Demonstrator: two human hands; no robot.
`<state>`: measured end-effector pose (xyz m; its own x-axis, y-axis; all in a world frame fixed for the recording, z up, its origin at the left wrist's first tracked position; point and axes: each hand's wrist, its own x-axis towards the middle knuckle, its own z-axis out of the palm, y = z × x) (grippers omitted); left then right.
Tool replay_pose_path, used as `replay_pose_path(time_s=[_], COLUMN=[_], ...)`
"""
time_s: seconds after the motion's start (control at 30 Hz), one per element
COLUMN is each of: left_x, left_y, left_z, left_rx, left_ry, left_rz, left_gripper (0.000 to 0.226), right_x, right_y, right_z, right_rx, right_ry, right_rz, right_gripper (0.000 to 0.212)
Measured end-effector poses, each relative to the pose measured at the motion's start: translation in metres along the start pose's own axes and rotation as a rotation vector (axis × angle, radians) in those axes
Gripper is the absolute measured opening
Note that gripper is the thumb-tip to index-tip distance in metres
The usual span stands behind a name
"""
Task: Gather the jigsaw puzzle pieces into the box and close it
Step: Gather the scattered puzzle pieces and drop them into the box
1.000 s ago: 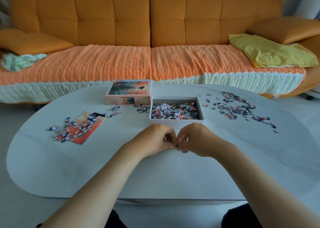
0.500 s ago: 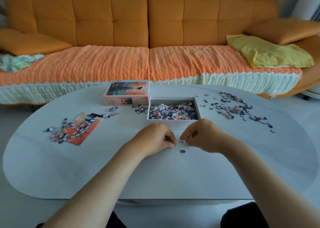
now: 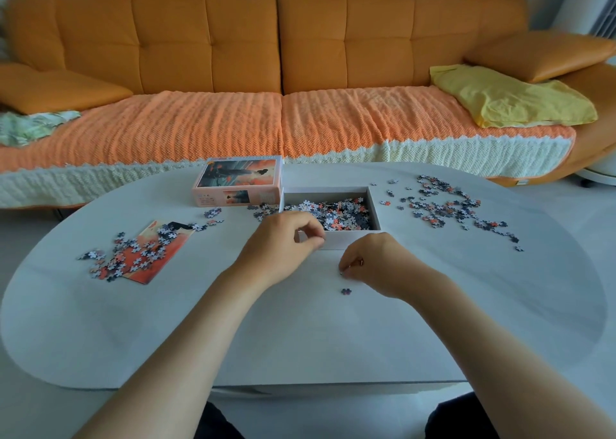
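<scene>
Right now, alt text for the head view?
A person's left hand, fingers curled, is over the open box of puzzle pieces; the right hand pinches a piece on the white table. More pieces lie scattered on both sides.

Bare left forearm [image 3: 173, 355]; bare right forearm [image 3: 483, 338]; dark garment [image 3: 463, 418] over knees.
</scene>
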<state>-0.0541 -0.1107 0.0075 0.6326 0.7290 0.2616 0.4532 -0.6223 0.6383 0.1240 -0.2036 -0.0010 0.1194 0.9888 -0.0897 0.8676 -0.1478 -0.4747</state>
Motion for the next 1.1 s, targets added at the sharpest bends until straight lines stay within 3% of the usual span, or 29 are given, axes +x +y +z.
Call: replay_pose_path(time_s=[0.13, 0.33, 0.47, 0.6, 0.7, 0.8, 0.87, 1.1], left_x=[0.015, 0.034, 0.036, 0.031, 0.024, 0.018, 0.015, 0.008], left_y=[-0.01, -0.032, -0.038, -0.034, -0.03, -0.028, -0.029, -0.025], left_z=[0.005, 0.013, 0.017, 0.02, 0.02, 0.018, 0.018, 0.017], left_rx=[0.109, 0.286, 0.354, 0.345, 0.347, 0.338, 0.321, 0.299], left_ry=[0.149, 0.214, 0.21, 0.169, 0.125, 0.072, 0.039, -0.007], left_rz=[0.016, 0.096, 0.157, 0.214, 0.244, 0.22, 0.177, 0.123], left_gripper=[0.007, 0.009, 0.016, 0.019, 0.021, 0.027, 0.029, 0.033], right_x=[0.003, 0.022, 0.034, 0.033, 0.019, 0.005, -0.002, -0.007], right_y=[-0.002, -0.012, -0.007, -0.005, -0.007, -0.003, 0.0, 0.001], right_z=[-0.005, -0.017, -0.015, -0.017, -0.026, -0.027, -0.021, -0.009], right_rx=[0.03, 0.139, 0.076, 0.101, 0.095, 0.032, 0.018, 0.028], right_ry=[0.038, 0.452, 0.411, 0.422, 0.224, -0.076, -0.189, -0.218], right_rz=[-0.035, -0.031, 0.032, -0.145, -0.201, -0.116, -0.08, -0.069], right_gripper=[0.009, 0.007, 0.014, 0.012, 0.01, 0.014, 0.019, 0.008])
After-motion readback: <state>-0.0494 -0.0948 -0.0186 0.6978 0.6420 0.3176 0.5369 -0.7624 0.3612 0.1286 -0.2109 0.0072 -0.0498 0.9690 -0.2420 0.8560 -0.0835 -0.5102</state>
